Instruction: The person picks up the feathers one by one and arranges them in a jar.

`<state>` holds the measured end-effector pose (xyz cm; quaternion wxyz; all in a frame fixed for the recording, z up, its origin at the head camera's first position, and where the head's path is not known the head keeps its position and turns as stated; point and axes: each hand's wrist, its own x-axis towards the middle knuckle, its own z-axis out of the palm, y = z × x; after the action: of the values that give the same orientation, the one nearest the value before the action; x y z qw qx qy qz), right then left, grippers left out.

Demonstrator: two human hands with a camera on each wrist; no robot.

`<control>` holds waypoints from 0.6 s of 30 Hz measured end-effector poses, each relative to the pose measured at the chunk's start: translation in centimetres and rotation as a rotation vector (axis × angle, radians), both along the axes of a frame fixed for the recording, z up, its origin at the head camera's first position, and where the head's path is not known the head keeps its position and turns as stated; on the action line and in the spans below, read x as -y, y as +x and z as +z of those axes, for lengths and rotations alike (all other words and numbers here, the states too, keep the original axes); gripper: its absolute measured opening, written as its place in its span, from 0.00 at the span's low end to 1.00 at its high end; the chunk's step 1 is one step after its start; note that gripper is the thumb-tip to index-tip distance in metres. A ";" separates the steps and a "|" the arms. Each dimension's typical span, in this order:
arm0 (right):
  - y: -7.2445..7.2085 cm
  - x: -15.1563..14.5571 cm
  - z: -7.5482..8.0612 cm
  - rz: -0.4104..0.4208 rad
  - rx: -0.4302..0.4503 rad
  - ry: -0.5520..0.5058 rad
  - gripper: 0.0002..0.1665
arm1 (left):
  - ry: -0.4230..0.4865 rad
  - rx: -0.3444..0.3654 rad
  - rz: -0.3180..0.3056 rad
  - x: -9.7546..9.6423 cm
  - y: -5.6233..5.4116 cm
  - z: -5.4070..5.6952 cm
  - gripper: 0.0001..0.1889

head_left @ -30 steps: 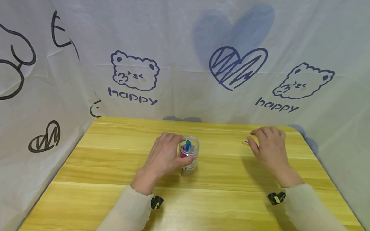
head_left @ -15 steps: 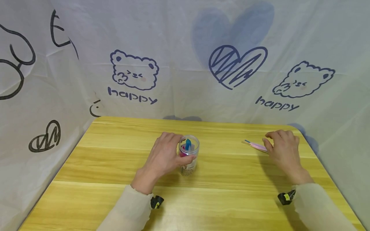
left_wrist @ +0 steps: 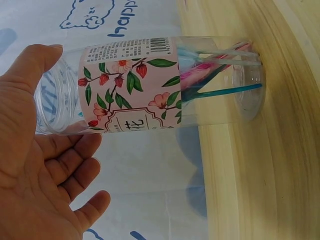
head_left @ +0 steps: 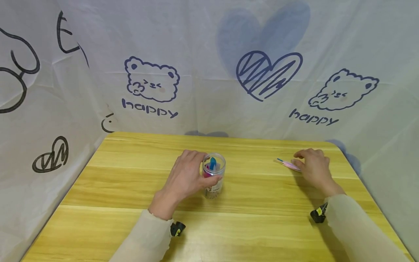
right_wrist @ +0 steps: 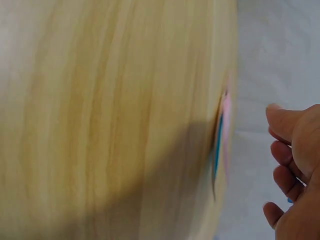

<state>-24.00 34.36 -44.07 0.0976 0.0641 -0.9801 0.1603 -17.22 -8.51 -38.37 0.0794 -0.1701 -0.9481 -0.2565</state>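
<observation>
My left hand [head_left: 186, 173] grips a clear jar [head_left: 216, 189] near its rim, thumb on the near side and fingers around the far side. In the left wrist view, the jar [left_wrist: 220, 110] stands upright on the table with a pink floral label [left_wrist: 132, 85]. Through its wall show thin teal, pale and pink sticks. A blue tip [head_left: 213, 163] rises inside the mouth. Over at the right, my right hand [head_left: 314, 167] hovers, fingers loosely bent and holding nothing. Just beside and below its fingertips lie several thin sticks with a pink part [head_left: 290, 166]; their exact kind is unclear.
The wood-grain table [head_left: 131, 233] ends at a white cloth backdrop [head_left: 203, 43] with drawn bears and hearts, and more cloth hangs at both sides. A black camera sits on each wrist.
My right hand first moved right, uncovering the pink part of the sticks, then came slightly back left. The sticks lie where they were. My left hand and the jar have stayed still.
</observation>
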 end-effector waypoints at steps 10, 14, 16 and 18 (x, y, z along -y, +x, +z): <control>-0.7 -0.4 -1.4 -0.006 0.121 0.037 0.19 | 0.012 0.019 0.006 -0.1 0.1 -0.1 0.39; -0.9 -0.6 -1.7 -0.013 0.148 0.048 0.19 | 0.012 0.018 0.007 -0.1 0.1 0.0 0.39; -1.0 -0.7 -1.9 -0.016 0.158 0.050 0.19 | 0.011 0.017 0.006 -0.1 0.1 0.0 0.38; -1.0 -0.8 -2.1 -0.019 0.165 0.048 0.18 | 0.011 0.019 0.007 -0.1 0.1 0.0 0.38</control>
<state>-25.00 35.18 -46.13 0.0163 0.0438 -0.9890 0.1403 -17.13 -8.45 -38.36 0.0721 -0.1641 -0.9480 -0.2631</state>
